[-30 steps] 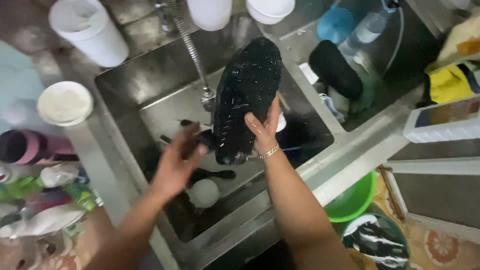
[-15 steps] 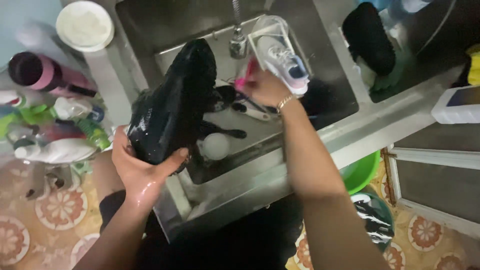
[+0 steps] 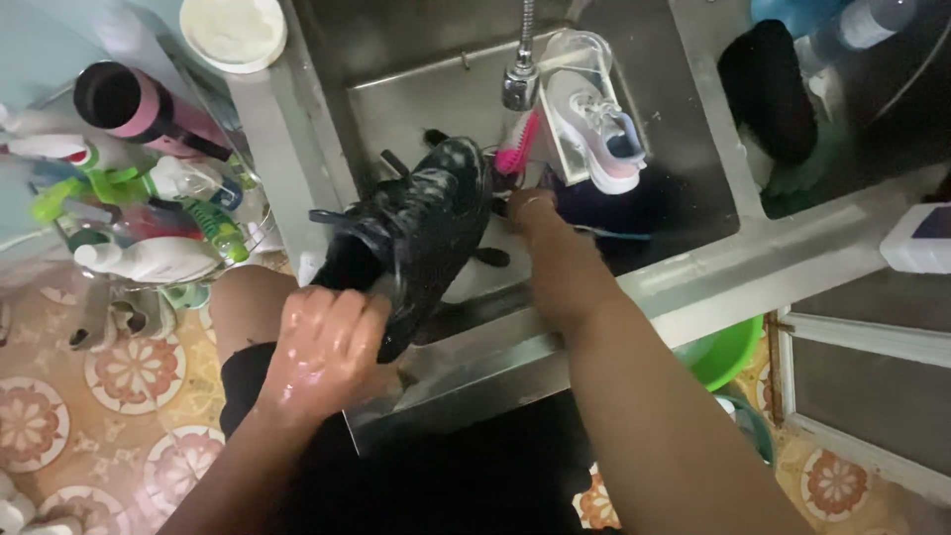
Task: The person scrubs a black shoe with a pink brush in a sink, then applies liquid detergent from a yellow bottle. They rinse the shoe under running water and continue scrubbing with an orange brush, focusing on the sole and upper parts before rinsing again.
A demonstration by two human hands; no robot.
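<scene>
A wet black sneaker (image 3: 421,233) with soap suds on it lies tilted over the front left edge of the steel sink (image 3: 634,272). My left hand (image 3: 327,342) grips its heel end. My right hand (image 3: 530,213) is partly hidden behind the shoe and holds a pink brush (image 3: 517,151) against the toe, just under the tap (image 3: 520,84). A white sneaker (image 3: 594,129) leans upright in the basin to the right of the tap.
A second basin at the right holds a black shoe (image 3: 768,89) and a plastic bottle (image 3: 857,25). Several spray and detergent bottles (image 3: 149,233) stand on a rack at the left. A green basin (image 3: 728,352) sits on the patterned floor tiles.
The black sneaker has turned from sole-up to upper-up and my left hand has shifted onto its heel. My right hand has dropped lower with the pink brush, to the shoe's toe.
</scene>
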